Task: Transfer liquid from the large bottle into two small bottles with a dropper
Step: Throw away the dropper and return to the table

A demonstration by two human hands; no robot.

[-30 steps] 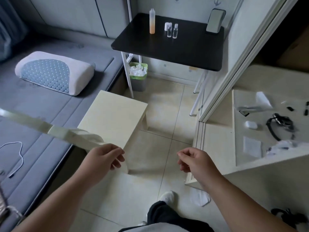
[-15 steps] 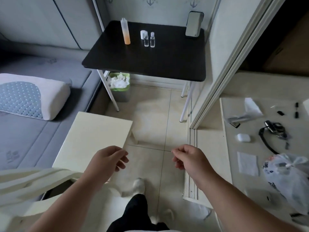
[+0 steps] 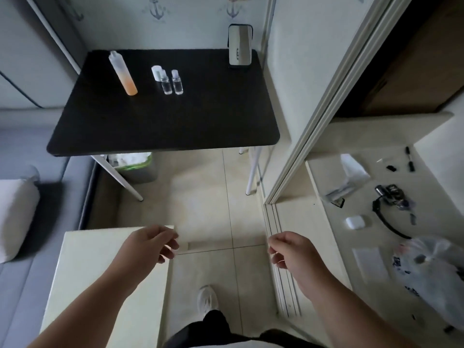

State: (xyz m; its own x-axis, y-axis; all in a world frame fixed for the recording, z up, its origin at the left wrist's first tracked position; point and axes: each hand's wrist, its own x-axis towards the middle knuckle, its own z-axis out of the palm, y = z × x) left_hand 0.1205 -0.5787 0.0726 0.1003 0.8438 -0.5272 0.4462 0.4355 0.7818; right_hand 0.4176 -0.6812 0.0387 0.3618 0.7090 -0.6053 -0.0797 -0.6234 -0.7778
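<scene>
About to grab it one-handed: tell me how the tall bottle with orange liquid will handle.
The large bottle is tall and narrow on the black table, so a sideways nudge would probably tip it. Its orange liquid fills only the lower part, so it is likely light. The frosted wall looks like plastic, probably squeezable; grip it low and gently.

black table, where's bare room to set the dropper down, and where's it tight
The black table is bare across its whole near half, and between the small bottles and the phone at the back right. It is crowded at the back left, where the large bottle stands left of the small bottles.
</scene>
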